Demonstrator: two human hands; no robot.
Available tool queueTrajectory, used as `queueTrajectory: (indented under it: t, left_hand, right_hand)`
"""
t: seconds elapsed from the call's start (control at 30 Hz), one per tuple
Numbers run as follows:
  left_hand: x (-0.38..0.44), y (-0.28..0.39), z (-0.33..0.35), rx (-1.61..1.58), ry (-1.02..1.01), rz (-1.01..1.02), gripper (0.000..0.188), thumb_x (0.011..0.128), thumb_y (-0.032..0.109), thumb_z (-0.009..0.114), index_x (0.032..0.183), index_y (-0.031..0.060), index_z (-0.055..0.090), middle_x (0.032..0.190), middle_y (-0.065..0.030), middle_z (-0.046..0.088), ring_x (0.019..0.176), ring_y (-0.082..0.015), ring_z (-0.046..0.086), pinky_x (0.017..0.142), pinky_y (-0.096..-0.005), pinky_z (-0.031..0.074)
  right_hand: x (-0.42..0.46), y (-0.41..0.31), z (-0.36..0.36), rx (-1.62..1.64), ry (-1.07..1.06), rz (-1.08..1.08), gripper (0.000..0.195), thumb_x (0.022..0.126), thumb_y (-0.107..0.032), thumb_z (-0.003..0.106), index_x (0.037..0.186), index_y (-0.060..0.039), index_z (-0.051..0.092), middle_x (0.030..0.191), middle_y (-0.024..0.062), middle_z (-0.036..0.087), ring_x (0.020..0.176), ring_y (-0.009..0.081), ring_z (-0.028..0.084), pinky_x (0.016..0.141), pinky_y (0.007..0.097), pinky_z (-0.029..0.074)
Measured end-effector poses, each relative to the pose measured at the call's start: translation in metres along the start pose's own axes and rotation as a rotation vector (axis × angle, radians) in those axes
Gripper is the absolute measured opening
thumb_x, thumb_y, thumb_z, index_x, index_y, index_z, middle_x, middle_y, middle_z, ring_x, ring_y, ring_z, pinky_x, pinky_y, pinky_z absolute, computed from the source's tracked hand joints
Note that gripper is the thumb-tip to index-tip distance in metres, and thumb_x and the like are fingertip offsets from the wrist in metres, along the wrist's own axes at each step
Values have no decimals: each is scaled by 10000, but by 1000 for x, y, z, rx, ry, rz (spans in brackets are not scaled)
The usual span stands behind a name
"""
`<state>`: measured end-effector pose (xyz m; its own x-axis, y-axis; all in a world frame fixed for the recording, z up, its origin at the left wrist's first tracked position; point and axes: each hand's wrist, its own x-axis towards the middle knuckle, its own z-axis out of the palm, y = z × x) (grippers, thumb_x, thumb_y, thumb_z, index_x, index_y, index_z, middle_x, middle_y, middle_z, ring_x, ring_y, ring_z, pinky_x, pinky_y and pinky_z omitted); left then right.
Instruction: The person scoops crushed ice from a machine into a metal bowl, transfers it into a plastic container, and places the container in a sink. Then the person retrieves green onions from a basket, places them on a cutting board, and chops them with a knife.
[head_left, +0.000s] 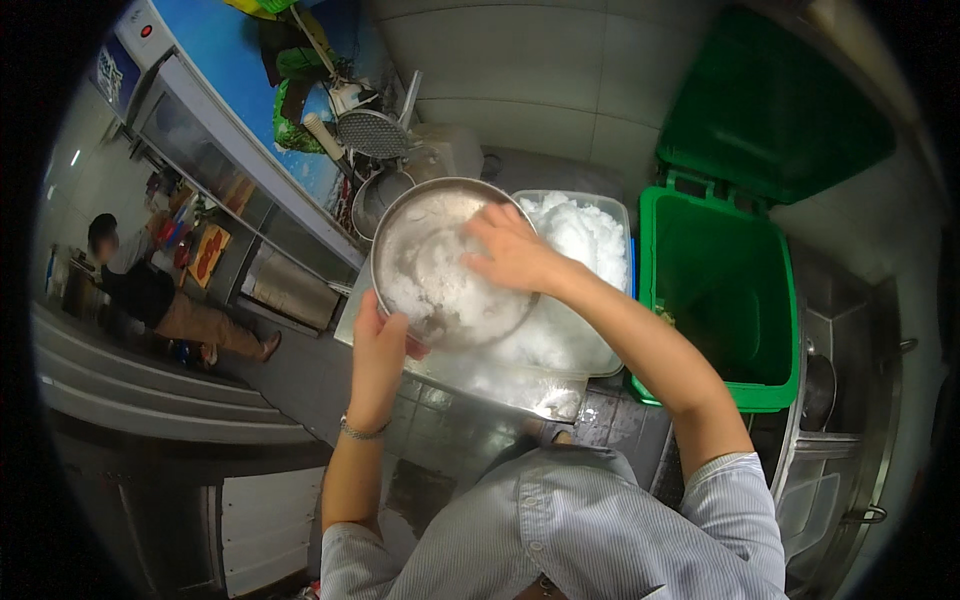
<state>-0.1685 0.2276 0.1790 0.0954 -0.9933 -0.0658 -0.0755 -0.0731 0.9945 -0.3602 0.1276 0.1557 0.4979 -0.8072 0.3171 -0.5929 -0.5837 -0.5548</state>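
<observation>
My left hand grips the near left rim of a round metal pan or sieve, thumb on the edge. White crumbly stuff, like crushed ice or coarse salt, lies inside it. My right hand, blurred, reaches over the right rim with fingers spread above or on the white stuff; contact cannot be told. Partly beneath the pan stands a clear plastic tub, where a white heap of similar stuff rises at the far end. The tub rests on a metal surface.
A green bin with its lid raised stands right of the tub. Pots and a perforated metal ladle sit behind, left. A glass-door cabinet is farther left. A person stands in the background. A steel sink lies at right.
</observation>
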Motion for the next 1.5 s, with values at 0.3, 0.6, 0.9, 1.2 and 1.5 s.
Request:
queueTrajectory:
  t: [0.3,0.6,0.9,1.2,1.5]
  left_hand:
    - [30,9,25,-5,47,149,294,777,9,379,1060,-14,460,737,-76,564,449,-99,504,366,-196,410]
    - [44,22,60,287,189,330,384,740,19,395,1120,-36,403,869,-180,598,608,-254,595,483,-340,472]
    - [70,27,86,621,334,498,390,752,40,414,1128,-38,346,877,-294,570,834,-461,531,745,-487,385]
    - [94,21,91,467,321,401,400,750,23,417,1137,-41,338,910,-291,566,814,-418,574,686,-454,466]
    - [81,15,86,-84,198,216,336,767,-14,402,1091,-63,325,1041,-212,473,724,-235,586,491,-274,536]
  right_hand:
    - [5,-34,24,9,69,-300,235,699,-151,599,929,-111,578,1077,115,461,1072,311,399,959,457,285]
    - [-12,22,-9,-392,324,-27,342,697,-219,612,1014,-104,555,1253,159,385,1243,391,250,1026,531,171]
    - [-24,46,-37,-472,403,-150,217,608,-143,636,812,-88,587,982,115,493,1068,332,411,925,440,312]
    - [-72,52,-20,-193,493,-80,247,648,-114,608,891,-83,569,1107,130,471,1110,357,380,931,444,333]
    - [-79,69,-6,-17,459,-47,293,661,-124,625,947,-88,575,1156,131,450,1130,338,367,931,427,352]
